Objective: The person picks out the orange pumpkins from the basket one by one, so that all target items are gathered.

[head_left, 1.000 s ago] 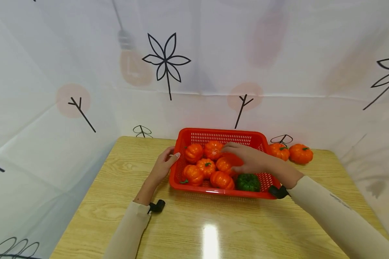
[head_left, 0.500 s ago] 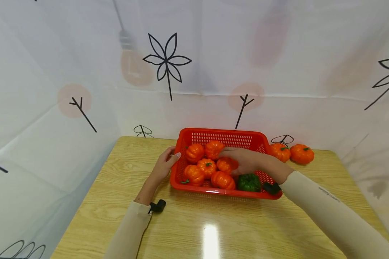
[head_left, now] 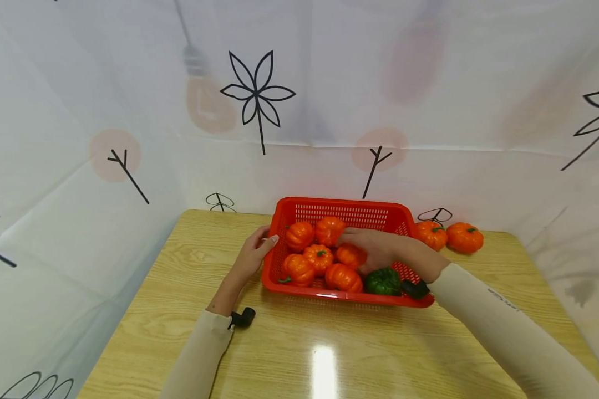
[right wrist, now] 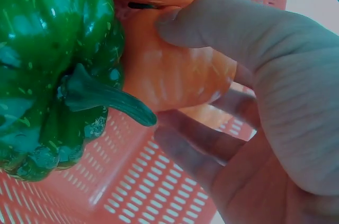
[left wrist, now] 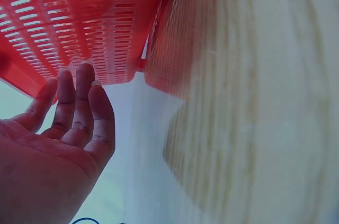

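Observation:
A red perforated plastic basket (head_left: pixel 329 203) stands on the table with several glossy orange pumpkins (head_left: pixel 299 269) in it. My left hand (head_left: pixel 251 252) holds the basket's left side, thumb over the rim; in the left wrist view its fingers (left wrist: pixel 82 94) lie against the slotted outer wall. Inside the basket, my right hand (head_left: pixel 376 249) grips an orange pumpkin (right wrist: pixel 177 70), its thumb on top and fingers round the far side. Close by, at the front right of the basket, sits a dark green pumpkin (head_left: pixel 383 281) with a curved green stem.
Two more orange pumpkins (head_left: pixel 464 238) sit on the table just right of the basket, near the back edge. The light wooden table (head_left: pixel 259 354) reaches back to a white patterned cloth (head_left: pixel 319 111).
My right hand has come down and slightly left, closing round the orange pumpkin, which has shifted a little to the right. The left hand stays at the basket's side.

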{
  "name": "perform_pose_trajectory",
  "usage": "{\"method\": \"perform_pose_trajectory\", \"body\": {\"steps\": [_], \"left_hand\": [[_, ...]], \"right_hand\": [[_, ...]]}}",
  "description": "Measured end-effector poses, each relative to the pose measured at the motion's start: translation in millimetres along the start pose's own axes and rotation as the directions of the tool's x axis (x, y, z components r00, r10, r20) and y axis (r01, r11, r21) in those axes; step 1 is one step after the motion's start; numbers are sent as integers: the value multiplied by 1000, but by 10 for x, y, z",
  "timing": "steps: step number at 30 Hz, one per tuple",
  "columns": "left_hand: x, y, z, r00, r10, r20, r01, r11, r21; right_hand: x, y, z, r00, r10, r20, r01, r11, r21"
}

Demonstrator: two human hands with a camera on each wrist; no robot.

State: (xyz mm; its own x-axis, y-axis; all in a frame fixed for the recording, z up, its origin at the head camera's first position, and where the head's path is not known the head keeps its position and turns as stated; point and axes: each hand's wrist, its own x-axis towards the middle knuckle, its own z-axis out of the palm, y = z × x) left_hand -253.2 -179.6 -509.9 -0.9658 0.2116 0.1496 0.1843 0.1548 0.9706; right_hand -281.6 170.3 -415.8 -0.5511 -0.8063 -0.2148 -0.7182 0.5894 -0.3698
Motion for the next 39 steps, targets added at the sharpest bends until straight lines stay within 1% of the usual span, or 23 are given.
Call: {"method": "perform_pose_trajectory", "body": {"steps": [5,14,20,29,33,39], "left_hand": [[-9,-6,-4,1000,-2,4,2,1000,8],[-2,-10,-4,1000,-7,6,7,1000,21],[-1,-5,0,1000,-16,1,16,1000,20],[-1,2,-1,999,-36,6,36,999,-14],[3,-7,-4,999,-35,8,35,999,-3],[-4,-2,0,1000,-28,13,28,1000,-6]], "right_hand": [[-10,-28,-14,999,33,19,-33,999,4],[-52,-19,-40,1000,24,-14,-25,999,-26],[-115,3,-96,997,-20,-81,19,1000,-7],[-236,9,-148,988,-34,-151,40,998,40],[-310,21,-162,978,-59,-201,66,998,25],[-448,-1,-207,961,-61,-270,72,997,32]]}}
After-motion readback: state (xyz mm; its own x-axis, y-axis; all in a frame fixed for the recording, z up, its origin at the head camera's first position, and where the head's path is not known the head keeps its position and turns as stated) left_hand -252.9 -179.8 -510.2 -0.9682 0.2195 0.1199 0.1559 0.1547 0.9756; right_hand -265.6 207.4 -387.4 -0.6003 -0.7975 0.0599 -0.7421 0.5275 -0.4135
